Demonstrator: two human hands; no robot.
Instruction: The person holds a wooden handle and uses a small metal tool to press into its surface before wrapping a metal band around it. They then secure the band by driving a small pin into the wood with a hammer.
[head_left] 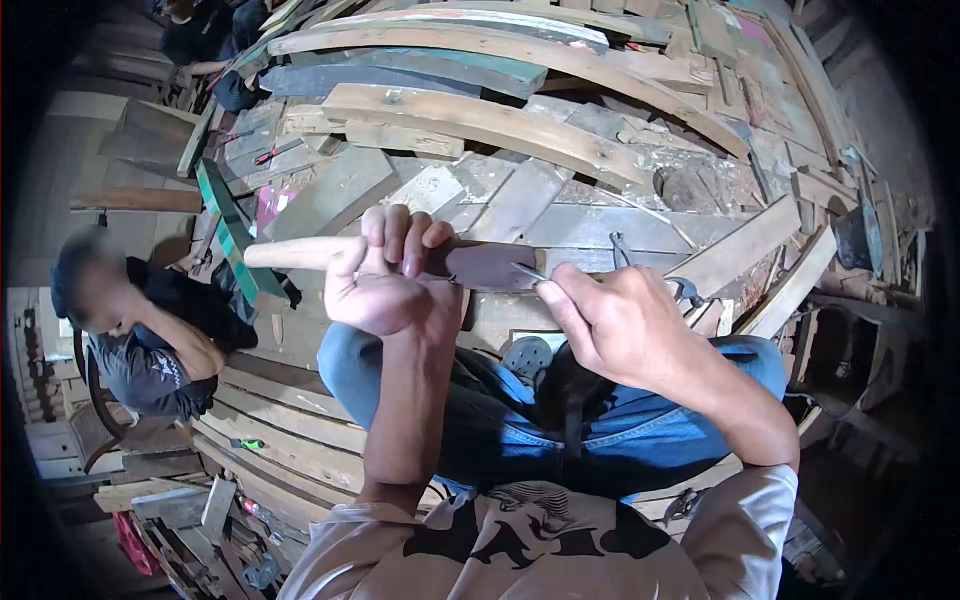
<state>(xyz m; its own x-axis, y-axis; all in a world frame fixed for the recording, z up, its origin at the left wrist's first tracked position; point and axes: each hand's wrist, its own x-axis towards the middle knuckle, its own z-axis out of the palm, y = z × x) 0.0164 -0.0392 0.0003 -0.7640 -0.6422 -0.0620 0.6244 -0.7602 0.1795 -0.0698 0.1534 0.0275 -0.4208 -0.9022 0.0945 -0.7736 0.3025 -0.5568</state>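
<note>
My left hand [385, 275] is closed around a long wooden piece whose pale, tapered end [290, 252] points left. On its right side the piece continues as a flat, dark brown part [490, 267]. My right hand [620, 315] is closed in a pinch on a thin, pointed metal tool [530, 272], its tip over the dark part. Whatever handle the tool has is hidden in the right fingers. Both hands are above my lap, in front of my bent knees in blue jeans [640, 430].
Planks and beams [480, 120] lie across the floor ahead. A person [150, 340] sits at the left beside a green board [235, 235]; another person [200, 30] is at the top left. Pliers [618, 248] lie beyond my right hand. A green-handled tool [247, 444] rests lower left.
</note>
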